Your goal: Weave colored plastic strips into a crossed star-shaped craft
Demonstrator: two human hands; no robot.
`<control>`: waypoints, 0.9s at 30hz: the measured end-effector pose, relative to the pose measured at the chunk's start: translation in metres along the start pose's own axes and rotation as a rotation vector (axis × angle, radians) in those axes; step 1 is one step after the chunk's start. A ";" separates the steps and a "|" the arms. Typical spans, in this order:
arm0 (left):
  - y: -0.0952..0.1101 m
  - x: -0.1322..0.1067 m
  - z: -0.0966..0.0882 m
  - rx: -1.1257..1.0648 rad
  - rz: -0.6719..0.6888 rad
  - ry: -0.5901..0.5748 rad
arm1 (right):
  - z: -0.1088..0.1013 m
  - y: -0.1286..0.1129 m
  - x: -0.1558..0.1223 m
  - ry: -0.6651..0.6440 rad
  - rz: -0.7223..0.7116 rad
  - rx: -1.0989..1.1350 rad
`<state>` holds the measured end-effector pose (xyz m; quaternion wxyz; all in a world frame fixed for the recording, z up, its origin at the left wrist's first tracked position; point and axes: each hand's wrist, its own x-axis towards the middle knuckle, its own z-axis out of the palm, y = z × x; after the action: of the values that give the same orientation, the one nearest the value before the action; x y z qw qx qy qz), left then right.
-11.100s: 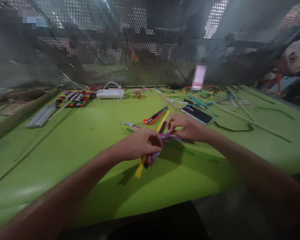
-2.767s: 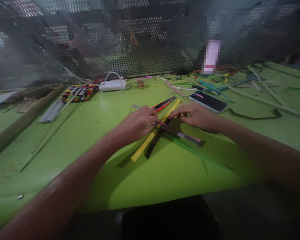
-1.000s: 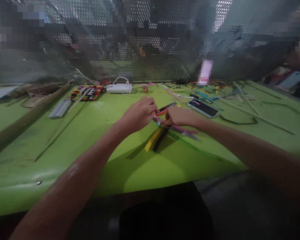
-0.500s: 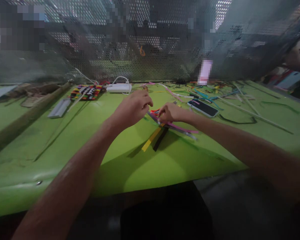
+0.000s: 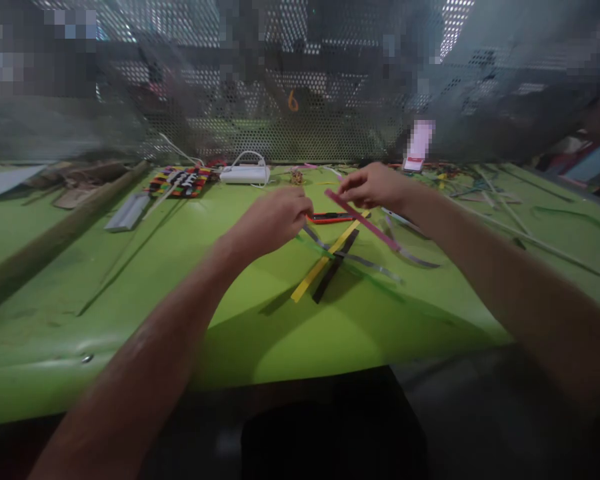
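One flat pink strip [image 5: 377, 232] is slanting from the pinching right hand [image 5: 375, 185]; the left hand [image 5: 274, 217] is facing away, grip unclear.

A pink strip [image 5: 364, 221] slants above the others, its upper end pinched in the fingers of the right hand [image 5: 373, 185] and its lower end meeting a curved greyish length. Below it, a straight yellow strip [image 5: 317, 270] and a shorter black strip [image 5: 330, 277] lie diagonally side by side, crossed the other way by a slightly wavy grey strip [image 5: 375, 267] and a thin green strip [image 5: 363, 273].
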<state>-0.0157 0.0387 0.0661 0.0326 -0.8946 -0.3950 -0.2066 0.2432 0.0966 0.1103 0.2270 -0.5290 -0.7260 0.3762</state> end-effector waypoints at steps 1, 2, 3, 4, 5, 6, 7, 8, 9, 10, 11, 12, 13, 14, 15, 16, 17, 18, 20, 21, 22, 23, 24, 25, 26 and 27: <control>0.003 -0.001 0.001 0.003 -0.005 -0.059 | -0.012 -0.006 -0.002 0.038 -0.018 0.091; 0.008 -0.001 0.003 0.002 -0.005 -0.116 | -0.023 -0.012 -0.004 0.059 -0.030 0.128; 0.013 -0.002 0.005 0.002 0.002 -0.163 | -0.031 -0.018 -0.006 0.071 -0.054 0.176; 0.018 -0.003 0.007 0.004 0.016 -0.199 | -0.038 -0.023 -0.007 0.073 -0.090 0.254; 0.025 -0.004 0.009 0.014 0.036 -0.223 | -0.042 -0.028 -0.008 0.078 -0.142 0.323; 0.032 -0.005 0.010 0.033 0.058 -0.239 | -0.044 -0.031 -0.008 0.076 -0.190 0.383; 0.039 -0.006 0.011 0.058 0.078 -0.257 | -0.043 -0.033 -0.008 0.072 -0.230 0.423; 0.046 -0.007 0.010 0.076 0.091 -0.274 | -0.040 -0.033 -0.006 0.064 -0.257 0.435; 0.053 -0.007 0.008 0.080 0.100 -0.299 | -0.036 -0.032 -0.004 0.048 -0.266 0.427; 0.059 -0.008 0.006 0.081 0.094 -0.325 | -0.030 -0.029 -0.001 0.036 -0.267 0.409; 0.064 -0.008 0.004 0.085 0.081 -0.352 | -0.024 -0.025 0.002 0.024 -0.267 0.393; 0.068 -0.007 0.002 0.092 0.068 -0.380 | -0.018 -0.020 0.007 0.019 -0.266 0.383; 0.071 -0.007 0.000 0.104 0.054 -0.403 | -0.013 -0.015 0.011 0.020 -0.269 0.381; 0.072 -0.007 -0.001 0.118 0.043 -0.422 | -0.008 -0.010 0.016 0.023 -0.273 0.388; 0.073 -0.006 -0.002 0.132 0.036 -0.436 | -0.006 -0.005 0.020 0.030 -0.280 0.402; 0.073 -0.005 -0.002 0.145 0.032 -0.446 | -0.004 0.000 0.023 0.032 -0.290 0.419; 0.072 -0.005 -0.001 0.155 0.031 -0.452 | -0.004 0.003 0.025 0.029 -0.301 0.435; 0.071 -0.004 0.000 0.163 0.032 -0.454 | -0.005 0.006 0.027 0.023 -0.310 0.448; 0.069 -0.003 0.003 0.167 0.043 -0.451 | -0.009 0.010 0.027 0.009 -0.324 0.459; 0.068 -0.003 0.005 0.164 0.050 -0.443 | -0.011 0.011 0.026 0.006 -0.324 0.460; 0.068 -0.003 0.006 0.159 0.057 -0.434 | -0.013 0.012 0.024 0.009 -0.324 0.462; 0.067 -0.003 0.008 0.150 0.063 -0.426 | -0.015 0.012 0.022 0.013 -0.324 0.463; 0.067 -0.003 0.010 0.139 0.067 -0.419 | -0.016 0.012 0.020 0.019 -0.326 0.463; 0.067 -0.004 0.012 0.125 0.070 -0.415 | -0.018 0.012 0.018 0.026 -0.329 0.461; 0.066 -0.004 0.014 0.112 0.073 -0.413 | -0.019 0.012 0.016 0.033 -0.332 0.459; 0.065 -0.004 0.016 0.101 0.077 -0.412 | -0.020 0.011 0.014 0.048 -0.341 0.459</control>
<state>0.0347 -0.0053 0.0563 0.0040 -0.9296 -0.3685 0.0022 0.2594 0.1180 0.1127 0.4181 -0.3428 -0.6948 0.4743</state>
